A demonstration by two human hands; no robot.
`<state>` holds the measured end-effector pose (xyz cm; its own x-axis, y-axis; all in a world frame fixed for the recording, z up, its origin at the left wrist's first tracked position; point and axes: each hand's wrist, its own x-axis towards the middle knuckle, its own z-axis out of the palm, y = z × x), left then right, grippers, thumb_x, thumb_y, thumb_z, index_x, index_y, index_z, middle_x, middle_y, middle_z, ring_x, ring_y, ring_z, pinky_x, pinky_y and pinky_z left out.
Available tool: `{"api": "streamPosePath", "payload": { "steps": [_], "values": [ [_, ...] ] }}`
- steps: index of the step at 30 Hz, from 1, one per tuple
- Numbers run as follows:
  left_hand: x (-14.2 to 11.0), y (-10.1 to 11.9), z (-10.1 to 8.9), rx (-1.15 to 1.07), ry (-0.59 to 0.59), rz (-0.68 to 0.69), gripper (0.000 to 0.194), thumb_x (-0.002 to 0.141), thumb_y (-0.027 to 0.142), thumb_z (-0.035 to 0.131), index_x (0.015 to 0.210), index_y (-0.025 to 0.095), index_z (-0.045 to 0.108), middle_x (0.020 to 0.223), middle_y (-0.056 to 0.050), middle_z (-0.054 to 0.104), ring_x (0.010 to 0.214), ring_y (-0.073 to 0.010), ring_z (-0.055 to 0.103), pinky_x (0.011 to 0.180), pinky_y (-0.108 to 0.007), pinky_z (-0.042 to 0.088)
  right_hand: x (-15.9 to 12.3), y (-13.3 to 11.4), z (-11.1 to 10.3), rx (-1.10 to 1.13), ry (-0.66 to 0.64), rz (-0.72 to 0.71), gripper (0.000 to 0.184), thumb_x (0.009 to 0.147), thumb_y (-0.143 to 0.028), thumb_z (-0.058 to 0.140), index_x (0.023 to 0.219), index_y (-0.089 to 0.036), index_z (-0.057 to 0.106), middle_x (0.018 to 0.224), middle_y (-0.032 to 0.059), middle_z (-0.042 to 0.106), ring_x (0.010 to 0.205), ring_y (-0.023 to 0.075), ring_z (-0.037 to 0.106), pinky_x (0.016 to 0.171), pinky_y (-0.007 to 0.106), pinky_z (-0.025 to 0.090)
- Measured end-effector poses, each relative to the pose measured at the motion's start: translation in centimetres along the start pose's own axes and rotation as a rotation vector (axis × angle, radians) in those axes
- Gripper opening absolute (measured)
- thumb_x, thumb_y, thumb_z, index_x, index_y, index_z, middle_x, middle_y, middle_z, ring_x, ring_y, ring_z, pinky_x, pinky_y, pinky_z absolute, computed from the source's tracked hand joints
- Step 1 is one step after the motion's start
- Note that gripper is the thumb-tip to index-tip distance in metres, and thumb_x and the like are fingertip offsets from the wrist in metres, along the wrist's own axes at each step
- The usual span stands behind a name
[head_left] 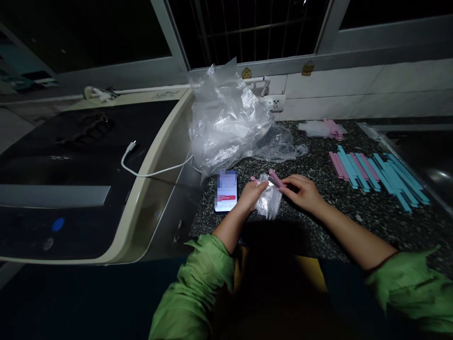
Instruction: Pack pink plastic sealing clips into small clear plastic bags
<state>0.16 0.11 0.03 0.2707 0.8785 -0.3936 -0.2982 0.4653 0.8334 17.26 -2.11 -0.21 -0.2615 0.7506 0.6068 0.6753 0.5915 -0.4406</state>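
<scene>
My left hand (252, 194) is closed on a small clear plastic bag (269, 202), with its thumb across the top of it. Between the fingertips of my right hand (303, 191) is a slim pink stick (276, 178), held at a slant over the bag's upper edge. A bit of pink shows beside my left fingers; what it belongs to is hidden. To the right lie several blue sticks (398, 179) and pink sticks (339, 166) in a loose row on the dark speckled counter (311, 229).
A lit phone (226, 191) lies left of my hands. Behind it stands a big crumpled clear plastic bag (226, 127). Clear packets with pink pieces (332, 129) lie near the wall. A washing machine (141, 222) with a white cable (155, 174) is at left, a sink (424, 156) at right.
</scene>
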Motion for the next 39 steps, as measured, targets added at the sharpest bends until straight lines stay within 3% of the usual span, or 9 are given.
{"api": "streamPosePath", "payload": {
  "steps": [9,15,26,39],
  "values": [
    [-0.22,0.11,-0.32,0.039,-0.078,0.015,0.031,0.054,0.038,0.076,0.061,0.012,0.062,0.053,-0.003,0.060,0.047,-0.0123,0.051,0.053,-0.025,0.036,0.00,0.04,0.05,0.004,-0.010,0.011,0.014,0.080,-0.032,0.058,0.084,-0.020,0.065,0.076,0.0049,0.066,0.070,0.0179,0.060,0.063,0.031,0.047],
    [0.14,-0.23,-0.81,0.079,-0.122,0.015,0.023,0.056,0.031,0.072,0.062,0.011,0.062,0.050,-0.001,0.058,0.043,-0.0111,0.049,0.052,-0.024,0.036,-0.05,0.04,0.02,-0.002,-0.006,0.001,0.014,0.080,-0.031,0.058,0.084,-0.019,0.065,0.075,0.0056,0.066,0.070,0.0184,0.060,0.062,0.031,0.047],
    [-0.43,0.28,-0.63,0.108,-0.070,0.020,0.014,0.052,0.018,0.071,0.061,0.012,0.062,0.050,0.000,0.059,0.044,-0.0100,0.050,0.050,-0.022,0.036,-0.07,0.05,0.16,-0.015,0.003,0.005,0.013,0.080,-0.031,0.059,0.083,-0.020,0.065,0.074,0.0048,0.066,0.069,0.0181,0.060,0.062,0.031,0.048],
    [-0.48,0.50,-0.59,0.120,-0.062,0.014,0.015,0.051,0.021,0.072,0.058,0.012,0.061,0.050,0.001,0.059,0.045,-0.0096,0.049,0.050,-0.021,0.034,-0.18,-0.06,0.19,-0.054,-0.007,-0.043,0.015,0.082,-0.033,0.057,0.085,-0.020,0.065,0.074,0.0051,0.066,0.069,0.0180,0.059,0.063,0.032,0.048]
  ]
}}
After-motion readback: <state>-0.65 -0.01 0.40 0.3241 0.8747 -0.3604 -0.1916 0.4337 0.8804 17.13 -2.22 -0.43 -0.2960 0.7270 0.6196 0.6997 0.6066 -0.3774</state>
